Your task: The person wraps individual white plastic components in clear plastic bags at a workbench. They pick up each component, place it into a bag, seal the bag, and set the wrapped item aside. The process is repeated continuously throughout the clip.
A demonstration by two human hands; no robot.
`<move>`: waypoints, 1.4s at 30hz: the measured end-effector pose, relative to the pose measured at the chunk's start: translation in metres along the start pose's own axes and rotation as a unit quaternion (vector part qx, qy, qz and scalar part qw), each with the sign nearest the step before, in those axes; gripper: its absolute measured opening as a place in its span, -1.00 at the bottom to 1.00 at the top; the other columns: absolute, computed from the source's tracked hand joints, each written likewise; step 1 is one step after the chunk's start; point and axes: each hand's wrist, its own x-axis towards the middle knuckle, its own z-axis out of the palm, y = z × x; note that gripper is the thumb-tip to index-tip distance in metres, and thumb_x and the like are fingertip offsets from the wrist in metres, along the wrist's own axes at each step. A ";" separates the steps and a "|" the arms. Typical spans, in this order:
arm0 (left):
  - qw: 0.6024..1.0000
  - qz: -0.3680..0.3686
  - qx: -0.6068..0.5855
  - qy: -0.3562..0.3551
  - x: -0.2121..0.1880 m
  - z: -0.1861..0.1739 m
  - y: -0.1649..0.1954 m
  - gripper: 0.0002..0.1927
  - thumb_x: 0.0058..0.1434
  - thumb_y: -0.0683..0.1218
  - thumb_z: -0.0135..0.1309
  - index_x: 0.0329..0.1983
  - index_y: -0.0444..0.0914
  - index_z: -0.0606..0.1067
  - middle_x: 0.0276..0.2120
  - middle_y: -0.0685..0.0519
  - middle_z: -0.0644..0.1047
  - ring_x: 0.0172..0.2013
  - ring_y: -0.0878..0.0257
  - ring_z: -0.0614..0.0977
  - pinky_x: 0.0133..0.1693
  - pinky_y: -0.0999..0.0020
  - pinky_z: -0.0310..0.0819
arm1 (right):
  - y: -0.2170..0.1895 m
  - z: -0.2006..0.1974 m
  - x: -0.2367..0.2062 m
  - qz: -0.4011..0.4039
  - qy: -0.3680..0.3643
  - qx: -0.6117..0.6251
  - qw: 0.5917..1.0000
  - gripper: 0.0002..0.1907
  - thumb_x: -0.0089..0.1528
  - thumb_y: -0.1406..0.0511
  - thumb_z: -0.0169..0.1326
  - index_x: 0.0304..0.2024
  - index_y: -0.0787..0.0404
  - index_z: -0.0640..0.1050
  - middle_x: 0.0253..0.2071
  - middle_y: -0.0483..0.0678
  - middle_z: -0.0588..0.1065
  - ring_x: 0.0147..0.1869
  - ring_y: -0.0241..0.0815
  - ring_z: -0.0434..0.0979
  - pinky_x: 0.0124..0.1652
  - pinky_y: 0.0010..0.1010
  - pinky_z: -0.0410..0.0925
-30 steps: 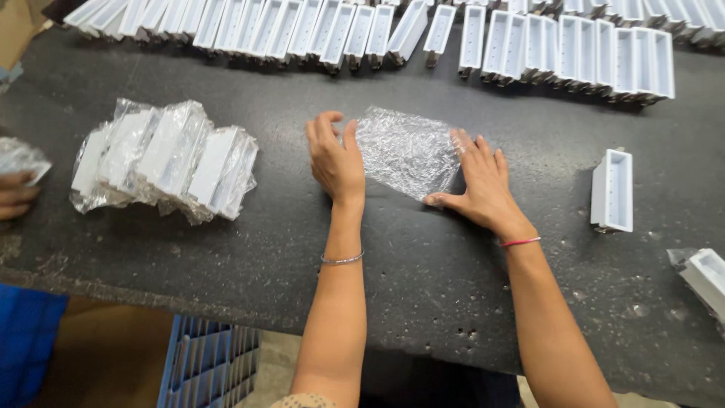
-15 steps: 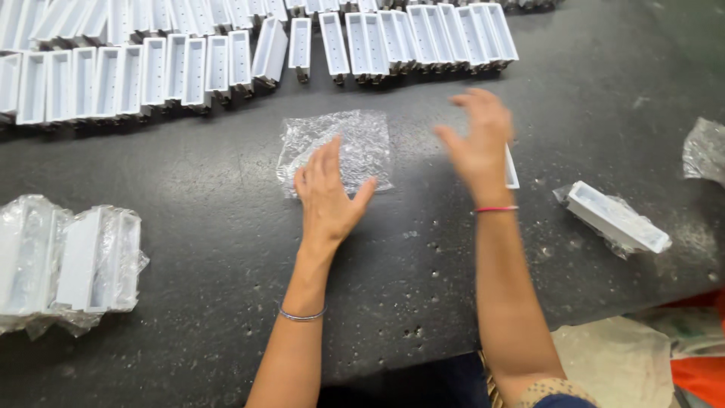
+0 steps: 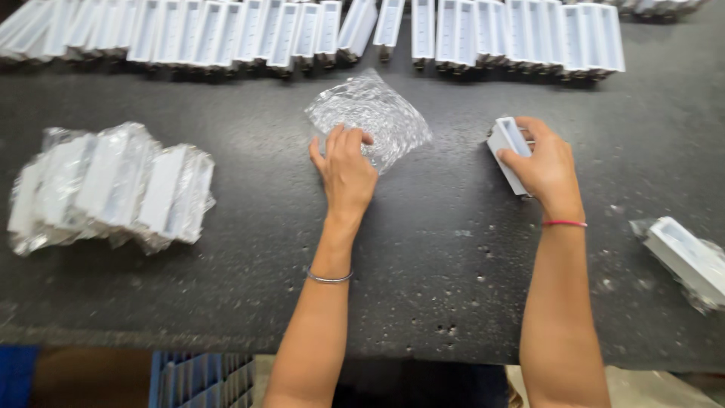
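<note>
The white plastic channel piece (image 3: 507, 151) sits right of centre in the frame, and my right hand (image 3: 545, 168) has its grip wrapped around it, one end tilted up off the dark counter (image 3: 423, 257). My left hand (image 3: 346, 170) lies open, fingers pressed flat on the lower edge of a crinkled clear plastic bag (image 3: 371, 119) at upper centre. A row of white channel pieces (image 3: 317, 30) runs along the top edge. Bagged pieces (image 3: 109, 185) are heaped at left, and one more bagged piece (image 3: 691, 261) lies at the right edge.
</note>
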 end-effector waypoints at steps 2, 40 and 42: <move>0.998 0.012 -0.036 0.045 0.000 -0.004 0.003 -0.69 0.18 -0.19 0.10 0.01 -0.21 0.50 0.06 -0.02 0.57 0.30 0.07 0.46 0.42 -0.24 -0.14 | -0.014 0.004 -0.004 -0.061 -0.018 0.012 0.998 -0.18 -0.02 0.25 0.38 0.27 0.23 0.41 0.08 0.16 0.56 0.10 0.15 0.57 0.03 -0.11 0.38; 0.986 0.106 -0.126 0.025 -0.011 -0.015 0.062 -0.87 0.35 -0.16 0.22 -0.06 -0.23 0.66 -0.37 0.04 0.50 -0.51 0.29 0.47 -0.44 0.34 0.34 | -0.042 0.041 -0.007 0.010 -0.318 0.344 0.884 -0.58 0.27 0.07 0.12 -0.14 0.32 0.64 -0.38 -0.04 0.58 -0.40 -0.29 0.57 -0.48 -0.44 0.45; 0.986 0.100 -0.128 0.021 -0.014 -0.009 0.065 -0.88 0.35 -0.15 0.24 -0.08 -0.24 0.67 -0.38 0.04 0.51 -0.54 0.29 0.46 -0.47 0.35 0.33 | -0.041 0.040 -0.004 0.037 -0.292 0.382 0.876 -0.58 0.28 0.07 0.09 -0.16 0.32 0.62 -0.39 -0.05 0.57 -0.44 -0.29 0.55 -0.51 -0.44 0.42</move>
